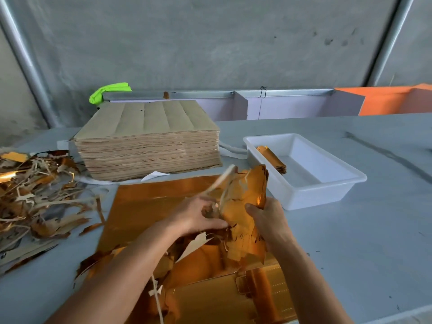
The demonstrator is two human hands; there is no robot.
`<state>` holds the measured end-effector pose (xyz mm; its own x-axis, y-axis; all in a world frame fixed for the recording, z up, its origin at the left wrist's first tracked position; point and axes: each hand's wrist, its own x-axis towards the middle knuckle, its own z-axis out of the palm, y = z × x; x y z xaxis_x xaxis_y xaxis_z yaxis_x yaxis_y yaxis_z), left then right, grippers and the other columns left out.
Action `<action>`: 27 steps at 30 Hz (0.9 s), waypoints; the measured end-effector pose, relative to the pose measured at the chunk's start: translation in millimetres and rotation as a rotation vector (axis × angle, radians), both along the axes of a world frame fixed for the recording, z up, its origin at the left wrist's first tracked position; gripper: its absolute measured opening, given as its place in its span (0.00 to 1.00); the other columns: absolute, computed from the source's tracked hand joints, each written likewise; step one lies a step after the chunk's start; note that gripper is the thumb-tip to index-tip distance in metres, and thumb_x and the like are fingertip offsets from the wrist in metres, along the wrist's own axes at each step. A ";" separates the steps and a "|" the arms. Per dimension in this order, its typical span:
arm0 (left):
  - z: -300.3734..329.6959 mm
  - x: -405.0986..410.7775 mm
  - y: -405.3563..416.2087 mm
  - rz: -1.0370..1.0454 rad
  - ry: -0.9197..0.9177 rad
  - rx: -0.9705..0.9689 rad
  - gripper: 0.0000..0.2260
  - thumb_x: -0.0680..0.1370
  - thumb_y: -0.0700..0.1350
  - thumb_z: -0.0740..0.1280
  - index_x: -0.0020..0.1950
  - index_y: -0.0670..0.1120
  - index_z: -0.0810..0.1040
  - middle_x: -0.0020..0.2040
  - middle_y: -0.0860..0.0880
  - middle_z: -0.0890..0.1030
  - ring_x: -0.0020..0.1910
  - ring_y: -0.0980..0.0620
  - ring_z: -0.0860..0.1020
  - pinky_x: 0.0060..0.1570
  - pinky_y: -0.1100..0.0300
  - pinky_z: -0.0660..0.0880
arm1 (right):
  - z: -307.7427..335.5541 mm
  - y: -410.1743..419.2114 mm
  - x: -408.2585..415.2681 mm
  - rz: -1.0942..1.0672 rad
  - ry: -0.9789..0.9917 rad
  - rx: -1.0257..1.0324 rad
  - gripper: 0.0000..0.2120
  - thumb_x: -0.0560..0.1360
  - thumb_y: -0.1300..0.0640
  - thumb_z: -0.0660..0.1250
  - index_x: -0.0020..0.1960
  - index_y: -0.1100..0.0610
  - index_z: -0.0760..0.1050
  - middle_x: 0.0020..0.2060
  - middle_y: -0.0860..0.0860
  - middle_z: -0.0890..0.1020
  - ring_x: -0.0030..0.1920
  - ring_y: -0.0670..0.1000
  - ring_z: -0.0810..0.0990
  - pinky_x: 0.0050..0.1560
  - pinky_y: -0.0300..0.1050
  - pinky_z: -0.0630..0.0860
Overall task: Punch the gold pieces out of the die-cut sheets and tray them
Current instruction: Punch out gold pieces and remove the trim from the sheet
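Gold pieces [243, 206] gripped by two hands, one tray [327, 190].

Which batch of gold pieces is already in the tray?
The small stack of gold pieces leaning in the white plastic tray; the other bundle of gold pieces is gripped by both hands above the table.

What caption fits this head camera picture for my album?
Both hands, left and right, grip gold pieces near the white tray.
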<state>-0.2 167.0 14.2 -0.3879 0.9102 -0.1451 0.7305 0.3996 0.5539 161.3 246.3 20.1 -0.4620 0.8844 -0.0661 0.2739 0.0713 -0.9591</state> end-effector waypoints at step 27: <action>8.0 -70.8 -26.5 0.771 0.108 0.122 0.17 0.81 0.50 0.60 0.45 0.39 0.80 0.34 0.48 0.77 0.29 0.52 0.73 0.26 0.60 0.64 | 3.7 42.5 59.2 -0.201 0.052 -0.120 0.14 0.79 0.60 0.63 0.64 0.58 0.69 0.45 0.53 0.78 0.42 0.55 0.78 0.37 0.50 0.76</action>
